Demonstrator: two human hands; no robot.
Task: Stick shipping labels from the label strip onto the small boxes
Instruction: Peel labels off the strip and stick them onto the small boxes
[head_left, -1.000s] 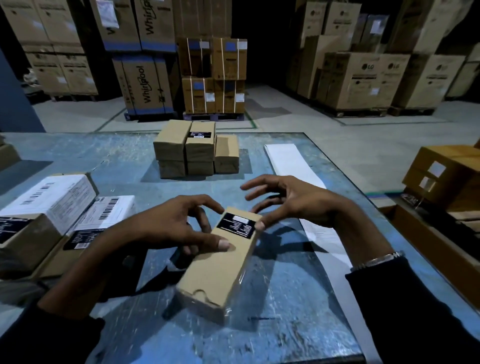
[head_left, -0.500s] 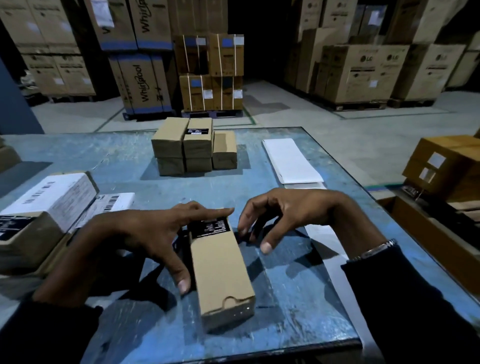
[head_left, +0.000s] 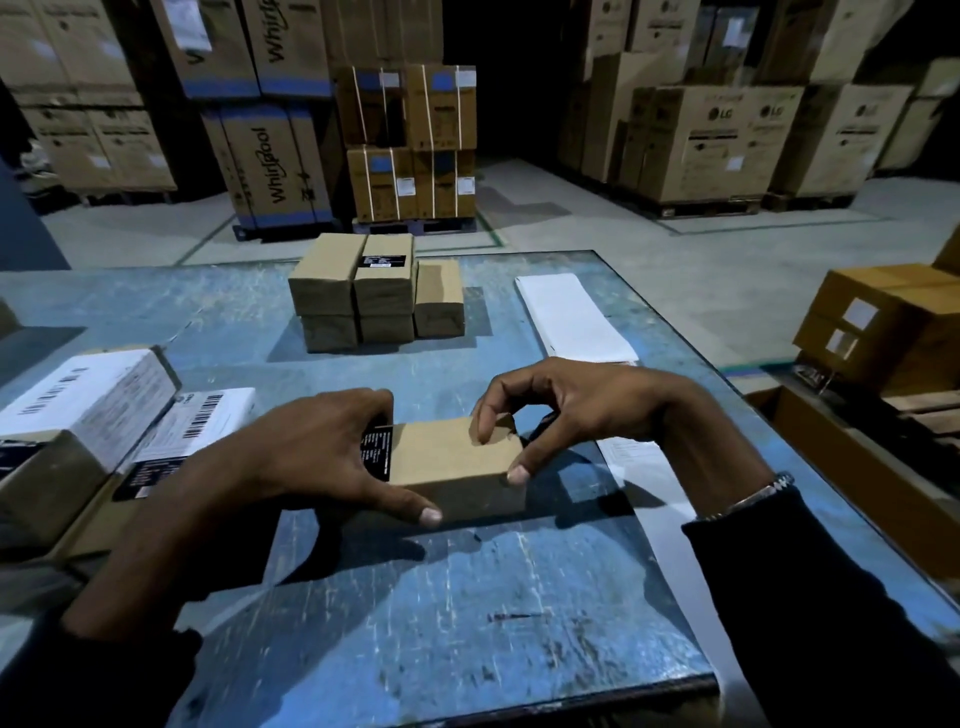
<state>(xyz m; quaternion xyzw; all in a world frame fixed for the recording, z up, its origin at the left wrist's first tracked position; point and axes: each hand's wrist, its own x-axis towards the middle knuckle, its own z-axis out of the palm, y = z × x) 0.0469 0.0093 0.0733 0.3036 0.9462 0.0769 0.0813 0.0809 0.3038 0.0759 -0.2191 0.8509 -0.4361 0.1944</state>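
Note:
A small brown box (head_left: 447, 457) lies crosswise on the blue table (head_left: 467, 613), with a black label (head_left: 378, 453) on its left end. My left hand (head_left: 322, 457) grips that left end, thumb along the near side and fingers over the far edge. My right hand (head_left: 566, 410) pinches the right end between curled fingers on top and the thumb at the near corner. A white label strip (head_left: 574, 317) runs along the table's right side, passing under my right wrist. A stack of small brown boxes (head_left: 363, 291) stands at the table's far middle; one carries a black label.
Two larger boxes with white barcode labels (head_left: 83, 405) lie at the table's left. An open carton (head_left: 841, 467) and brown boxes (head_left: 893, 317) sit beyond the right edge. Pallets of big cartons (head_left: 270, 156) stand on the floor behind.
The box has been turned from lengthwise to crosswise, its labelled end now to the left. Both hands have closed on its ends.

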